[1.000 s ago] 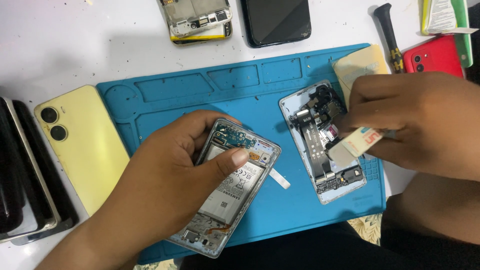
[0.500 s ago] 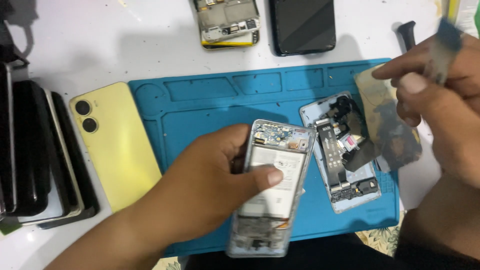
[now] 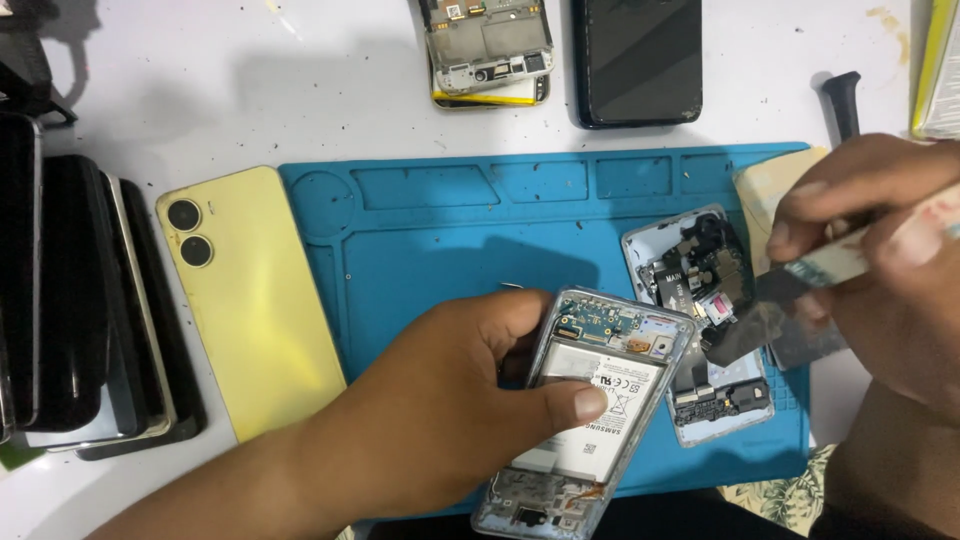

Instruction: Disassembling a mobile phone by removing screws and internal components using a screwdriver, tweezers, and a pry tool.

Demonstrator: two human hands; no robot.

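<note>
head view looks down on a blue silicone repair mat (image 3: 430,240) lying on a white table (image 3: 250,90). the left hand (image 3: 440,420) is closed around an opened pale-blue smartphone with a white battery showing (image 3: 590,400); the thumb presses on the battery and the fingers wrap its left edge, holding it tilted over the front part of the mat. the right hand (image 3: 880,260) has its fingers pinched together on a thin flat tool with a pale handle and dark blade (image 3: 800,285); the blade is blurred, but it seems to reach the second opened phone frame with dark circuit parts (image 3: 700,320), which lies on the right part of the mat, just beside the held phone. left of the mat lies a yellow phone back cover with two round camera lenses (image 3: 250,300), and further left a stack of dark phones (image 3: 80,300). behind the mat are a small opened phone with a yellow edge (image 3: 487,50) and a black phone lying flat (image 3: 637,60).
</note>
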